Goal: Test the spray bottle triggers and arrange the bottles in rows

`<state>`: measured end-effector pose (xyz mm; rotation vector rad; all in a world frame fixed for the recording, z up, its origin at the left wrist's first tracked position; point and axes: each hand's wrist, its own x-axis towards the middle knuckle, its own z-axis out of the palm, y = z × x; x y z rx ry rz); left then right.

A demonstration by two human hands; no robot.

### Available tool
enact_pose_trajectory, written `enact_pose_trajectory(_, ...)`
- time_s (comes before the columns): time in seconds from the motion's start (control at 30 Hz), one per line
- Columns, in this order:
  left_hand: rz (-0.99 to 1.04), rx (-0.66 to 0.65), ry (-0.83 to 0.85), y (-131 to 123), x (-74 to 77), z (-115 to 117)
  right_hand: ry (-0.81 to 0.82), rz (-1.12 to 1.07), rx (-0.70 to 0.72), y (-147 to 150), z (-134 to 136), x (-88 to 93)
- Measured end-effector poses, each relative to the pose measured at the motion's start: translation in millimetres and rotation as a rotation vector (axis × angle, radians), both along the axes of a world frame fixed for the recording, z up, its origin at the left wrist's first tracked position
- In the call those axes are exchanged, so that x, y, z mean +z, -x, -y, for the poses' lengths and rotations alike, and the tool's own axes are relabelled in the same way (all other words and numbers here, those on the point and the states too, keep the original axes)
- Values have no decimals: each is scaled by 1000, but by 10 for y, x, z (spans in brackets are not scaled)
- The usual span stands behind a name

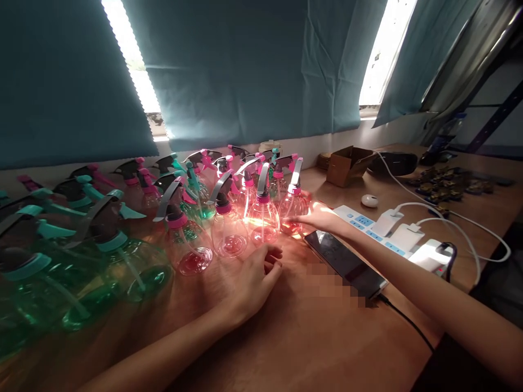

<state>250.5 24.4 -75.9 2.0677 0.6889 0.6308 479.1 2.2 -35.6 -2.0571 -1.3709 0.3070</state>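
My right hand is at the rightmost pink spray bottle, with fingers on both its far and near sides. This bottle stands upright on the wooden table, with a pink collar and a grey and pink trigger head. My left hand rests low over the table, fingers loosely curled and thumb apart, holding nothing. Just beyond it stand a clear pink spray bottle and another pink spray bottle. Farther left is a third pink spray bottle.
Large green spray bottles crowd the left side, with several more behind. A phone lies under my right forearm. Beyond are a white power strip with chargers and cables, a white round case and a cardboard box. Blue curtains hang behind.
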Motion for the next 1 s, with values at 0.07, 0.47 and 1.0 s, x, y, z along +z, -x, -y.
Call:
enact_pose_trajectory(0.07, 0, 1, 4, -13, -9, -7, 13, -16, -5, 18, -26, -24)
enact_pose_trajectory(0.47, 78, -11, 3, 81, 60, 71, -100, 39, -166, 228, 302, 37)
enact_pose_trajectory(1.0, 206, 167, -151, 1244, 764, 352, -329, -74, 418, 2109, 835, -74)
